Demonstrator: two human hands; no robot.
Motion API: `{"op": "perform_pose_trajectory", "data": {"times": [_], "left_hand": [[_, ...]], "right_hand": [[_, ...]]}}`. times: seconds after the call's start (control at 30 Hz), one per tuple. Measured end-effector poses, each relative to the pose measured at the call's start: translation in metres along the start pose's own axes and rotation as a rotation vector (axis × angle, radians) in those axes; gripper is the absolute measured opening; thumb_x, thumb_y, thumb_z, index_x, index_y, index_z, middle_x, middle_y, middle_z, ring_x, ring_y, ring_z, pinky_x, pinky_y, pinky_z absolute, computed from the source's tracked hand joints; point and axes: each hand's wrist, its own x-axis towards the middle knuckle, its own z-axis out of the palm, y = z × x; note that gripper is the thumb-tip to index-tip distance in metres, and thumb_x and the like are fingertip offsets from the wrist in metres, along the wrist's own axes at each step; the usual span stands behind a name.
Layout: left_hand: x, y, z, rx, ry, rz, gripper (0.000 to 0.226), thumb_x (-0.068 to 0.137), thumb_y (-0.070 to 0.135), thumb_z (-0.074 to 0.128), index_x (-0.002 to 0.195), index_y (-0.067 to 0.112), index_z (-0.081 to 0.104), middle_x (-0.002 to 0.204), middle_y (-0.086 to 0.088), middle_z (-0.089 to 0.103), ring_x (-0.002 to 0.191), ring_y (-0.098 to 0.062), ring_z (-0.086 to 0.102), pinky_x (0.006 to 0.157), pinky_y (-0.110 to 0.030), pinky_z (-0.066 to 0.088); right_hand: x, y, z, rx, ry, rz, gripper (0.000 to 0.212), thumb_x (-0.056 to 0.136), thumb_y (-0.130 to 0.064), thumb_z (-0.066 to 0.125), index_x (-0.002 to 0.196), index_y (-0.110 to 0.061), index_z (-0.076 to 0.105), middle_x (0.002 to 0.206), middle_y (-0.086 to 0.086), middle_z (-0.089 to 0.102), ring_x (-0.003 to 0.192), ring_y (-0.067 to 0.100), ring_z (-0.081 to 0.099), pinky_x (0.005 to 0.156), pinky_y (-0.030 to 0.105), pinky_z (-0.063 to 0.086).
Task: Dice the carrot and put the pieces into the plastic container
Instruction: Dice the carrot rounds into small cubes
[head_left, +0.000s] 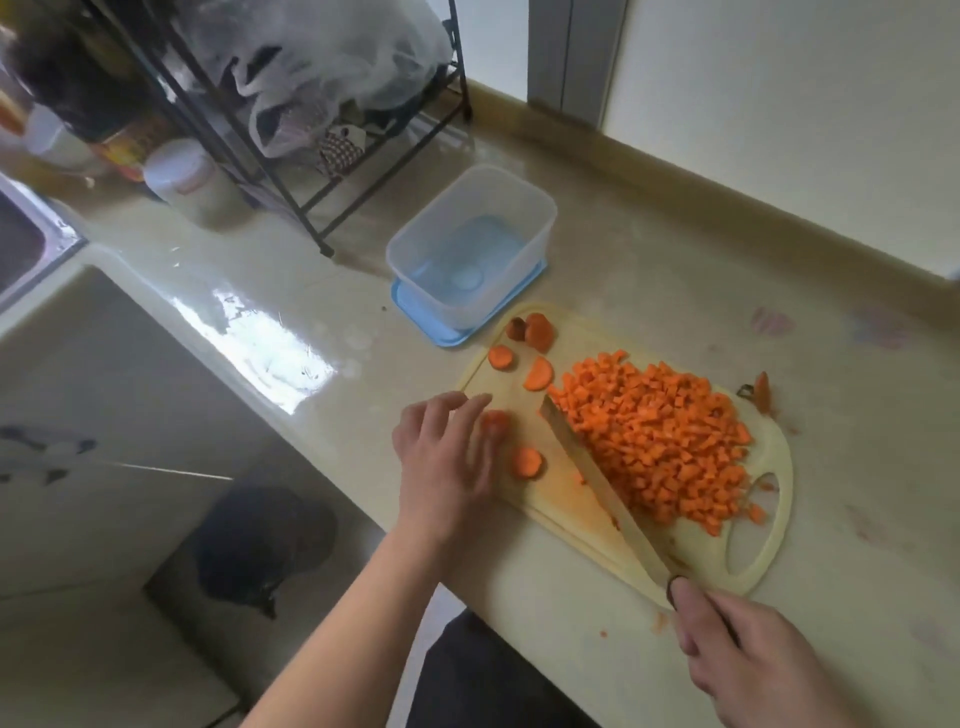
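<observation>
1. Carrot dice (660, 441) lie heaped on the right half of the pale cutting board (566, 514), reaching almost to its handle hole; a few uncut carrot slices (527, 462) sit on the left half.
2. Left hand (447, 457) rests flat, fingers straight and slightly spread, fingertips touching one slice.
3. Right hand (748, 660) grips the knife (597, 478) handle, its blade lying against the heap's left edge.
4. Board's near corner sits close to the counter (649, 270) edge.
5. Plastic container (470, 244) stands on its blue lid just beyond the board, with no carrot inside.
6. Bare glossy counter stretches right toward the wall; a wire rack (311, 156) stands behind.
</observation>
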Motion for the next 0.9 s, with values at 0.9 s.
{"op": "perform_pose_trajectory", "data": {"times": [0.9], "left_hand": [[-0.037, 0.023, 0.019, -0.139, -0.088, 0.378, 0.012, 0.088, 0.005, 0.077, 0.100, 0.002, 0.076, 0.109, -0.012, 0.069, 0.101, -0.032, 0.061, 0.084, -0.043, 0.051]], "right_hand": [[0.005, 0.000, -0.003, -0.144, 0.016, -0.065, 0.043, 0.075, -0.068, 0.039, 0.074, -0.030, 0.060, 0.053, -0.002, 0.061, 0.046, 0.005, 0.052, 0.050, 0.019, 0.041]]}}
